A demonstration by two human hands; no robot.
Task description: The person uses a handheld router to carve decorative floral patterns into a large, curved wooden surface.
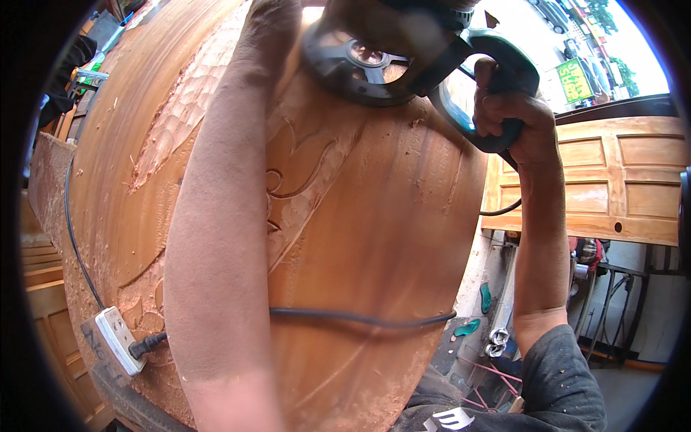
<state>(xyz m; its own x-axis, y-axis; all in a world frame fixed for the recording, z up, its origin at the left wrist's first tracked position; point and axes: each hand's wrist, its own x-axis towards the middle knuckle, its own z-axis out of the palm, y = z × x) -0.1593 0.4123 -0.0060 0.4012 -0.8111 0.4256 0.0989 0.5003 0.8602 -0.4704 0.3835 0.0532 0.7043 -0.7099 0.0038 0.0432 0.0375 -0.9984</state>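
Note:
My right hand [515, 111] is closed round the looped dark handle of a router [452, 61]. The router's round base, with a spoked opening, rests on a large wooden panel [374, 237] near its far side. Stretching forward across the panel, my left arm ends at a left hand [277, 9] cut off by the top edge, its fingers out of sight beside the router. Carved scrolls [299, 169] and rough gouged areas mark the wood, with wood dust scattered about. A black power cord [353, 315] crosses the panel under my left forearm.
A white power strip [119, 340] with a black plug [146, 345] lies on the panel's near left part. To the right stands a panelled wooden door [597, 191]. Green slippers [486, 297] and a metal rack [612, 309] are on the floor below. Another wooden door [54, 313] stands lower left.

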